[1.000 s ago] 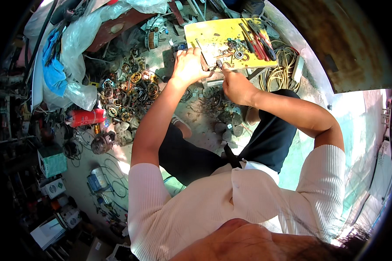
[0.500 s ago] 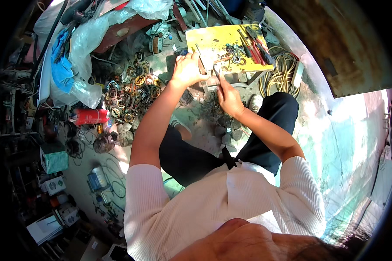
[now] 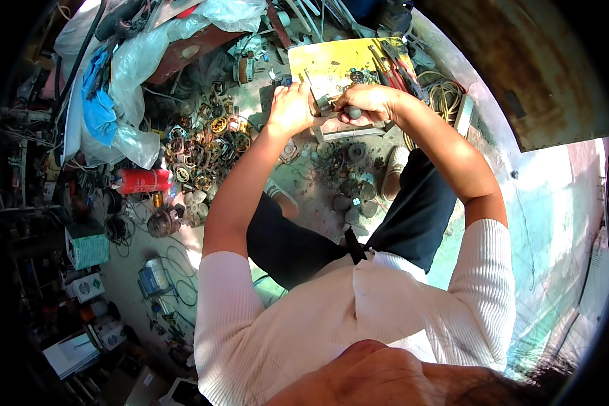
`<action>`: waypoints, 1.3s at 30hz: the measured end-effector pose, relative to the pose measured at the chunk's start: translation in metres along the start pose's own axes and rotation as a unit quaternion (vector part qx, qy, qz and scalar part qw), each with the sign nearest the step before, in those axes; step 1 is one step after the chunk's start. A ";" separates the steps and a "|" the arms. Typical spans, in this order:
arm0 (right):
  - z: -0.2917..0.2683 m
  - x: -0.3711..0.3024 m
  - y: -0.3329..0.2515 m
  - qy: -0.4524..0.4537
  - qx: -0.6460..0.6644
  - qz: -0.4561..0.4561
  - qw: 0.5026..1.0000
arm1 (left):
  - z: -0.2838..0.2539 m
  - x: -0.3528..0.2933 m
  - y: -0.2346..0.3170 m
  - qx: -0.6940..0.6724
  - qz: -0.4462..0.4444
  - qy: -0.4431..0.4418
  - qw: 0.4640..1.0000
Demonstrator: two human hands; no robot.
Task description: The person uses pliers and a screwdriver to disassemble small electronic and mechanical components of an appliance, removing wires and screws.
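Note:
At the near left corner of the yellow-topped low table [image 3: 311, 59], my left hand [image 3: 291, 107] is closed, its thumb toward the table edge. A thin upright piece [image 3: 308, 80] stands beside its fingers; whatever the hand grips is mostly hidden. Just to the right, my right hand [image 3: 371, 101] is bent inward over the table's near edge. Its fingers are wrapped round a tool with a dark rounded end [image 3: 353, 113]; the rest of the tool is covered. Small metal parts [image 3: 363, 76] lie on the tabletop behind my right hand.
Red-handled pliers and other hand tools [image 3: 399, 71] lie at the table's right. Coiled cable [image 3: 445, 100] rests beyond it. Many old rings and motor parts [image 3: 210, 135] cover the floor at left, near a red cylinder [image 3: 142, 181]. A rusty panel [image 3: 521, 68] juts in at upper right.
My right hand has moved up and rightward over the table edge, its elbow swung outward and wrist turned in, bringing the tool's dark end into view. My left hand has stayed nearly in place.

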State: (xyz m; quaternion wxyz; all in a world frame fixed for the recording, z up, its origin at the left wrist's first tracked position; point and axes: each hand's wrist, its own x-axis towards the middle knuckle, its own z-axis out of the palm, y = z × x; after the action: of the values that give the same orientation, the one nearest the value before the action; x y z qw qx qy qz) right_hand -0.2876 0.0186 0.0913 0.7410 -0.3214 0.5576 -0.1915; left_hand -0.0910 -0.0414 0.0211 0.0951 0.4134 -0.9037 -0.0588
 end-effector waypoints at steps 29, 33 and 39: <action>-0.001 0.016 0.068 0.005 0.033 -0.159 0.987 | -0.001 0.001 0.001 0.003 0.006 0.004 1.000; 0.000 -0.002 0.015 0.011 0.110 -0.026 0.994 | 0.001 0.000 0.000 0.001 0.026 0.031 0.999; 0.026 -0.002 0.041 0.044 -0.152 -0.141 0.977 | -0.001 -0.006 -0.003 0.001 0.017 0.028 0.999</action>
State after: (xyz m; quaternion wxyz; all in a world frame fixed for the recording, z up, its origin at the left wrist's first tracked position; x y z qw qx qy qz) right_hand -0.2665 0.0565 0.0689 0.6237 -0.4967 0.5616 -0.2211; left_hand -0.0845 -0.0390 0.0210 0.1209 0.3995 -0.9076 -0.0441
